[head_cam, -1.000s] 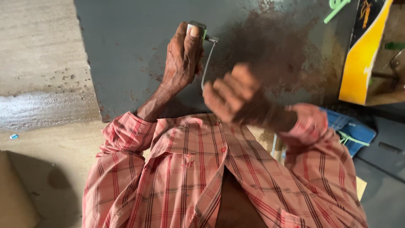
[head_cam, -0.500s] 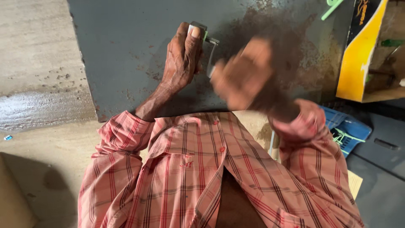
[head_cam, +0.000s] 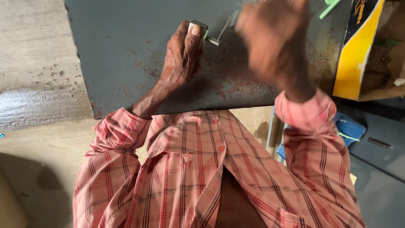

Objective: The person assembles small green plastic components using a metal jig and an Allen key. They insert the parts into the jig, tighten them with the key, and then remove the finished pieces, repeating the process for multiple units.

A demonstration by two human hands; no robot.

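My left hand (head_cam: 181, 57) rests on a grey, rust-spotted metal tabletop (head_cam: 122, 50). Its fingers grip a small silvery metal block (head_cam: 197, 26) with a short pin sticking out to the right. A thin wire (head_cam: 223, 28) runs from that pin up and right toward my right hand (head_cam: 274, 42). That hand is raised above the table and heavily blurred by motion, its fingers curled around the wire's far end. Both sleeves are pink-red plaid.
A yellow and black cardboard box (head_cam: 358, 46) stands at the table's right edge, with a green plastic piece (head_cam: 329, 7) at the top. A blue object (head_cam: 348, 128) lies lower right beside a dark grey panel (head_cam: 379, 147). Stained concrete floor (head_cam: 33, 63) lies to the left.
My right hand has swung up and away from my body, taking the wire's free end from below the block to above it. My left hand has held the block still.
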